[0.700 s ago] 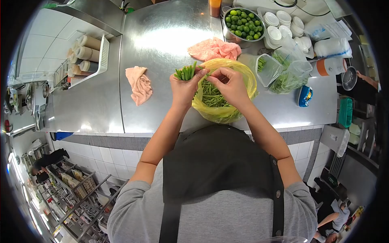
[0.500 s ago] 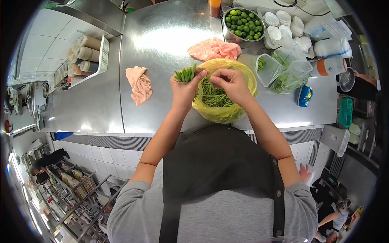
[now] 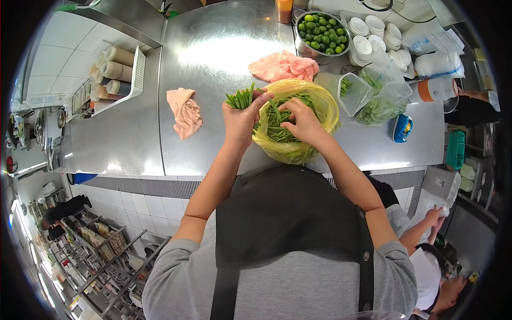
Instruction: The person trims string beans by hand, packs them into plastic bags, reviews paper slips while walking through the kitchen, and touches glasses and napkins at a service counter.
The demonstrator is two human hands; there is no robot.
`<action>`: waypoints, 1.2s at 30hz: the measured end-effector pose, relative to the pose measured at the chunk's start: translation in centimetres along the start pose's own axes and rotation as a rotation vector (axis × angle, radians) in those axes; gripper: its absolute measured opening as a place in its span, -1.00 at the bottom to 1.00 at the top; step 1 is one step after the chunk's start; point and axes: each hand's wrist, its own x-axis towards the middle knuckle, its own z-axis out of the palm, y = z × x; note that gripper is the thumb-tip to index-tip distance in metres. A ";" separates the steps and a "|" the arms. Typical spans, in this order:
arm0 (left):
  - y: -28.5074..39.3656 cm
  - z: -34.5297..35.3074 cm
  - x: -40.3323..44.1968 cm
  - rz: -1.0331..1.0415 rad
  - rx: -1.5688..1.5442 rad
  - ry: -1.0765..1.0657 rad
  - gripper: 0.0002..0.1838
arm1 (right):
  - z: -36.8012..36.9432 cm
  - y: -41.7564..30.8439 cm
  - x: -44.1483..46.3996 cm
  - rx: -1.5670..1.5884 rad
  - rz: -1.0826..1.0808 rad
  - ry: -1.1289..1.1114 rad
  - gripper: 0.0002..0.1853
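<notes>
My left hand (image 3: 240, 124) is closed around a bunch of green beans (image 3: 240, 98), their ends sticking out past the thumb and index finger. One bean (image 3: 274, 109) slants down from beside that thumb. Directly in front of me, a yellow plastic bag (image 3: 329, 101) stands with its mouth wide, full of loose beans (image 3: 274, 136). Over the bag's right half hovers my right hand (image 3: 306, 125), thumb and bent fingers apart above the beans, with nothing visible in it. Its fingertips partly cover the beans below.
Pink cloth (image 3: 288, 66) lies behind the bag, peach cloth (image 3: 184, 112) to the left. Limes fill a metal bowl (image 3: 297, 47) near white dishes (image 3: 375, 24). Clear bags of greens (image 3: 381, 109) and a blue packet (image 3: 400, 128) sit right. A co-worker (image 3: 426, 272) stands behind at my right.
My right hand has come away from my left and lowered over the bag, its pinch loosened. The left hand keeps its bunch. A co-worker has come closer at the lower right.
</notes>
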 end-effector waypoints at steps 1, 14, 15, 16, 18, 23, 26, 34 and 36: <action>0.1 0.1 -0.1 -0.014 -0.007 0.007 -0.88 | -0.1 -0.1 0.2 -0.102 0.013 -0.121 -0.82; -0.2 -1.0 0.0 -0.056 -0.093 0.015 -0.85 | -0.7 2.4 0.0 -0.070 0.151 -0.327 -0.79; -0.1 -1.0 0.0 -0.057 -0.093 0.013 -0.85 | -1.1 2.3 -0.1 -0.069 0.152 -0.325 -0.79; -0.1 -1.1 0.0 -0.049 -0.088 0.017 -0.85 | -1.5 2.1 -0.3 -0.126 0.042 -0.268 -0.81; -0.1 -1.0 0.0 -0.042 -0.083 0.020 -0.85 | -2.2 1.1 -0.3 -0.184 -0.065 -0.209 -0.84; -0.2 -0.5 0.0 0.121 0.112 0.098 -0.88 | -2.7 -2.7 0.5 0.493 0.227 -0.198 -0.86; -0.4 -0.4 0.1 0.165 0.110 0.148 -0.89 | -2.2 -4.6 0.7 0.222 0.238 -0.178 -0.88; 0.0 -1.6 0.8 0.044 -0.043 0.164 -0.88 | -1.5 -3.4 1.1 0.456 0.001 -0.057 -0.94; -0.1 -1.9 0.8 0.029 -0.050 0.135 -0.87 | -1.2 -2.7 1.3 0.319 0.031 -0.035 -0.91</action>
